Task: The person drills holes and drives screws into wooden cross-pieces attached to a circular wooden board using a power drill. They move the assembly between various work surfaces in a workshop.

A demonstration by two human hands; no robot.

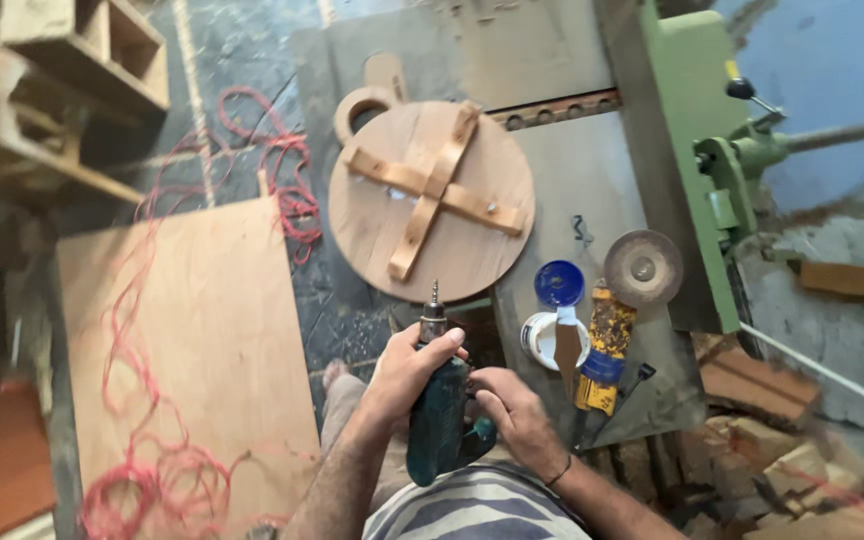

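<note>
Gripping a teal power drill (439,415) upright, the left hand (404,375) is wrapping its body while the right hand (512,405) is closing on its lower handle; its bit is pointing toward the round wooden board (377,225) with crossed strips, lying just ahead on the workbench (592,190). Judging by this, the person is readying the drill; the next move is calling for lowering the bit squarely onto a strip.

White tub (542,338), blue lid (559,283), on bench (592,190).

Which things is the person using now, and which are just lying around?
In use:
- left hand and right hand on the green drill
- round wooden board with a wooden cross, just ahead of the drill tip

Lying about:
- angle grinder
- white tub and blue lid
- red cable
- plywood sheet
</note>
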